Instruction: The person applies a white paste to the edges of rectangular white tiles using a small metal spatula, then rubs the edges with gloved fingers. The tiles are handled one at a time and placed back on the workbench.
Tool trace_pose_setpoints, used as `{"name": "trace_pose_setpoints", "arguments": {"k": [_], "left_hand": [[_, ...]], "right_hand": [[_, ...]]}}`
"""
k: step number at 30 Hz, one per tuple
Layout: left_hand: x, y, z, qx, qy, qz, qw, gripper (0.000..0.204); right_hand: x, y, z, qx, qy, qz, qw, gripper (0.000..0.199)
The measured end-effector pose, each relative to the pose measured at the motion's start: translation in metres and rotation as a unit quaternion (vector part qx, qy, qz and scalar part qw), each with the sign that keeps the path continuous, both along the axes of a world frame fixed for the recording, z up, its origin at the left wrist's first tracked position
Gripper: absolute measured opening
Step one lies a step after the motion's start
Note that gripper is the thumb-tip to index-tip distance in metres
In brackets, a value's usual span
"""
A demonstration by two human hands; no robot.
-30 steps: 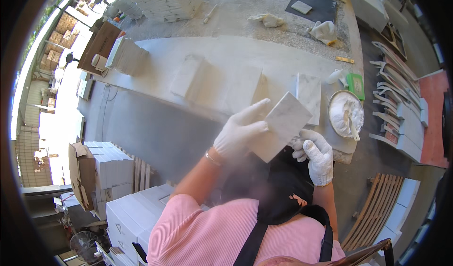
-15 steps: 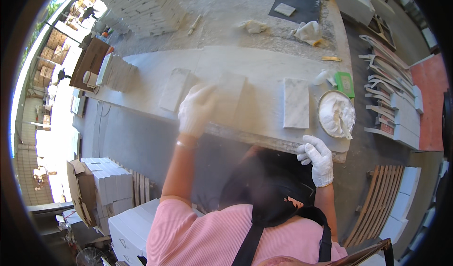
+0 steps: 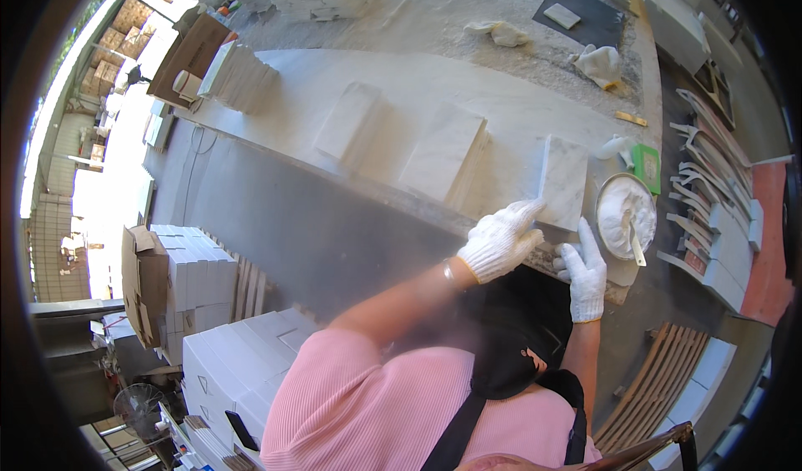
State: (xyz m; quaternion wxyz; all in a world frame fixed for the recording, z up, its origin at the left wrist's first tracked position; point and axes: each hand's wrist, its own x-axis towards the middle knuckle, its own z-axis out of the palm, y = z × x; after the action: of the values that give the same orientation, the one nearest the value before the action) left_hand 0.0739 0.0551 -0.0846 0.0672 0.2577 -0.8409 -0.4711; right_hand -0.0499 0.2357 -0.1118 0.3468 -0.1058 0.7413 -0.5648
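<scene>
My left hand [image 3: 504,241], in a white knit glove, reaches across to the near left corner of a grey-veined marble tile [image 3: 565,179]. Its fingers stretch forward, thumb apart, and seem to touch that corner. At the near right corner is my right hand [image 3: 583,277], also gloved, index finger extended and thumb apart. Both hands look open, and I cannot tell whether they bear any of the tile's weight. Right of the tile stands a round bowl [image 3: 600,212] of white paste [image 3: 620,204] with a spatula [image 3: 637,250] in it.
Further left on the worktable [image 3: 284,129] lie a pale tile stack [image 3: 447,149] and another pale slab [image 3: 349,120]. A green box [image 3: 646,169] and a white bottle [image 3: 616,147] sit behind the bowl. Stacked tiles [image 3: 238,78] stand at the left end. White cartons [image 3: 242,371] are behind me.
My left hand has swung right from the pale tiles to the marble tile. My right index finger has stretched forward to the tile's corner. The whole view has shifted and turned.
</scene>
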Motion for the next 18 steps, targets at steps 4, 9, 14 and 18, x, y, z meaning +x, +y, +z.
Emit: {"name": "trace_pose_setpoints", "arguments": {"k": [4,9,14,18], "left_hand": [[0.003,0.01,-0.005,-0.001,0.033,0.015,0.999,0.055],[0.029,0.009,-0.001,0.153,0.018,0.034,0.988,0.06],[0.05,-0.001,-0.013,0.526,0.05,0.094,0.844,0.063],[0.048,0.005,-0.035,0.599,0.074,0.128,0.787,0.059]], "right_hand": [[0.005,0.002,-0.005,-0.018,0.034,-0.004,0.999,0.063],[0.013,0.019,0.0,-0.019,0.08,-0.012,0.997,0.047],[0.024,0.03,0.009,-0.107,-0.152,-0.085,0.979,0.027],[0.028,0.018,0.01,-0.118,-0.201,-0.11,0.966,0.036]]}}
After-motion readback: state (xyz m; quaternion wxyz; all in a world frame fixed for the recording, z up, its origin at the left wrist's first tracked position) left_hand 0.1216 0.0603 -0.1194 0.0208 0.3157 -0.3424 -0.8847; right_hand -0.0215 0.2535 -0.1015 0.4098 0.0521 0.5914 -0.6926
